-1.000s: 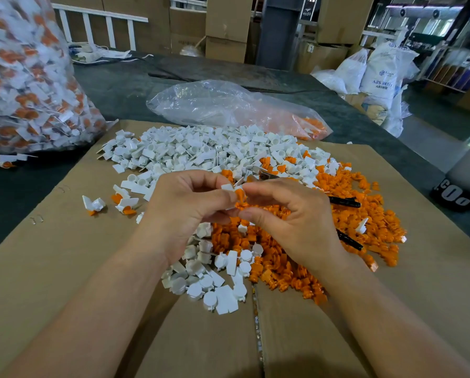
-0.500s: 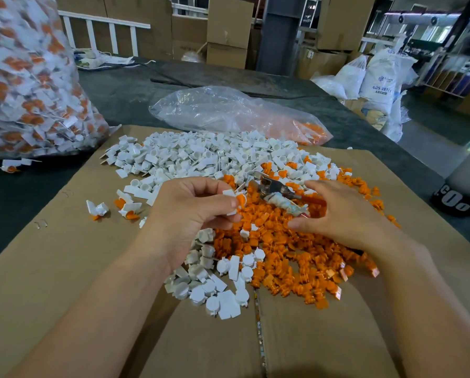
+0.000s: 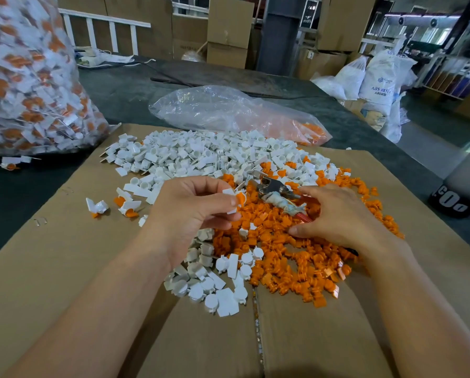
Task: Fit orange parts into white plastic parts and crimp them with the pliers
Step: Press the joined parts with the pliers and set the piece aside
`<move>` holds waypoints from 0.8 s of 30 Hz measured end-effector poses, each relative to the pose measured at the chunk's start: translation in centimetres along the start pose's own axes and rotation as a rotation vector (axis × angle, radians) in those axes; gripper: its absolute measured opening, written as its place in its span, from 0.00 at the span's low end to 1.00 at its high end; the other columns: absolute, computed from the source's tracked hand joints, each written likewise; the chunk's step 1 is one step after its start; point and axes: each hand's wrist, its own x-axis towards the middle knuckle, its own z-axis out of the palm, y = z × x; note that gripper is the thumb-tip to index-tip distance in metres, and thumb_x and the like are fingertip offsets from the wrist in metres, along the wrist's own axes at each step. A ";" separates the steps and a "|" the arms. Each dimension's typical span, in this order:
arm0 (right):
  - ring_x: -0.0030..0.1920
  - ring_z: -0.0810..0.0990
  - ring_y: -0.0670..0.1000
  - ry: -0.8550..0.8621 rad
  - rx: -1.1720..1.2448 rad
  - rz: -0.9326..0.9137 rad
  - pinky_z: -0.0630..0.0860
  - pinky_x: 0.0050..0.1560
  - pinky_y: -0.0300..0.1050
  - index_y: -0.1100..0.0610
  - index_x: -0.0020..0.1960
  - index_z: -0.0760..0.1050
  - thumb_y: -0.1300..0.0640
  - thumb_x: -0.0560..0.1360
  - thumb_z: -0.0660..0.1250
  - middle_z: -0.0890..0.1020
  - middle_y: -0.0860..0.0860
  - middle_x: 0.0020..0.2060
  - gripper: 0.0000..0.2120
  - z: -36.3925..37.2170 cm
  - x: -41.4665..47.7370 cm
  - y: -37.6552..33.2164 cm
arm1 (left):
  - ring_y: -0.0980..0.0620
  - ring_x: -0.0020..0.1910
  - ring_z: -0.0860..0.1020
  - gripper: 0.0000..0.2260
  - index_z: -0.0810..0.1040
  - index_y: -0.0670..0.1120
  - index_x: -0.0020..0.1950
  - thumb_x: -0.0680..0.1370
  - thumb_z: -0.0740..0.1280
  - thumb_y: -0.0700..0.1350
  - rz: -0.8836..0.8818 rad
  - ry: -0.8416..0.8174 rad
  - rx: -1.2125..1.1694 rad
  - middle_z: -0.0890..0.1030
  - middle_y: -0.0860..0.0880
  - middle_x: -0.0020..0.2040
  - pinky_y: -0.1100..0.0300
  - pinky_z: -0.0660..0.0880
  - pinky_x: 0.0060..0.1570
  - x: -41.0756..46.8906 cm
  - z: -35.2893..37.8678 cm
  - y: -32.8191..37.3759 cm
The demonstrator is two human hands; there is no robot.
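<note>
Head view, looking down on cardboard (image 3: pixel 64 268) with white parts (image 3: pixel 201 156) heaped at the back and orange parts (image 3: pixel 296 257) heaped nearer, to the right. Pinching a joined piece (image 3: pixel 236 199), orange pushed into white, between thumb and fingertips of the left hand (image 3: pixel 193 214), up off the heaps, ready for squeezing. Laying the right hand (image 3: pixel 340 214) over the handles of the pliers (image 3: pixel 269 186) on the orange heap, thumb and fingers spread either side, likely to lift them. Cannot tell if gripped tight yet.

Factory storeroom: stacked cardboard boxes (image 3: pixel 229 31), ABS resin sacks (image 3: pixel 381 77), bulk bag of plastic parts (image 3: pixel 23 77).
</note>
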 end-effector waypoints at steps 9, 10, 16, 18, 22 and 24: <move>0.58 0.65 0.53 0.269 0.081 -0.040 0.62 0.54 0.45 0.54 0.67 0.66 0.61 0.68 0.68 0.70 0.54 0.56 0.28 -1.0 -0.9 -0.7 | 0.51 0.27 0.80 0.05 0.78 0.40 0.35 0.68 0.69 0.31 -0.007 0.056 -0.079 0.80 0.46 0.29 0.66 0.75 0.26 0.5 -0.1 -0.3; 0.57 0.66 0.53 0.316 0.122 -0.048 0.62 0.52 0.44 0.55 0.66 0.67 0.63 0.69 0.67 0.71 0.54 0.55 0.26 -1.2 -1.0 -0.7 | 0.52 0.27 0.80 0.06 0.77 0.41 0.36 0.68 0.69 0.31 -0.004 0.069 -0.091 0.80 0.46 0.28 0.66 0.75 0.26 0.6 -0.1 -0.3; 0.45 0.64 0.50 0.591 0.080 -0.102 0.55 0.43 0.44 0.58 0.55 0.77 0.60 0.72 0.67 0.80 0.54 0.45 0.12 -1.8 -1.7 -1.3 | 0.52 0.29 0.80 0.07 0.77 0.42 0.37 0.71 0.67 0.32 0.045 0.116 -0.179 0.80 0.48 0.28 0.65 0.76 0.28 0.8 -0.1 -0.6; 0.41 0.66 0.48 0.587 0.133 -0.123 0.58 0.39 0.44 0.58 0.53 0.76 0.58 0.73 0.67 0.77 0.52 0.40 0.10 -1.8 -1.9 -1.8 | 0.52 0.30 0.80 0.06 0.76 0.42 0.38 0.72 0.67 0.32 0.068 0.124 -0.183 0.80 0.49 0.29 0.65 0.77 0.29 0.8 0.1 -0.8; 0.39 0.69 0.48 0.512 0.205 -0.170 0.62 0.34 0.44 0.56 0.56 0.70 0.54 0.74 0.65 0.70 0.45 0.40 0.12 -1.3 -2.2 -2.8 | 0.53 0.29 0.80 0.06 0.75 0.42 0.40 0.73 0.66 0.32 0.126 0.131 -0.166 0.79 0.50 0.30 0.63 0.77 0.28 0.7 0.5 -1.0; 0.45 0.69 0.48 0.476 0.200 -0.222 0.62 0.39 0.43 0.56 0.60 0.68 0.54 0.74 0.65 0.72 0.49 0.47 0.16 -1.1 -2.4 -3.3 | 0.54 0.29 0.78 0.07 0.74 0.42 0.39 0.73 0.66 0.32 0.158 0.141 -0.161 0.78 0.51 0.29 0.64 0.75 0.27 0.6 0.7 -1.0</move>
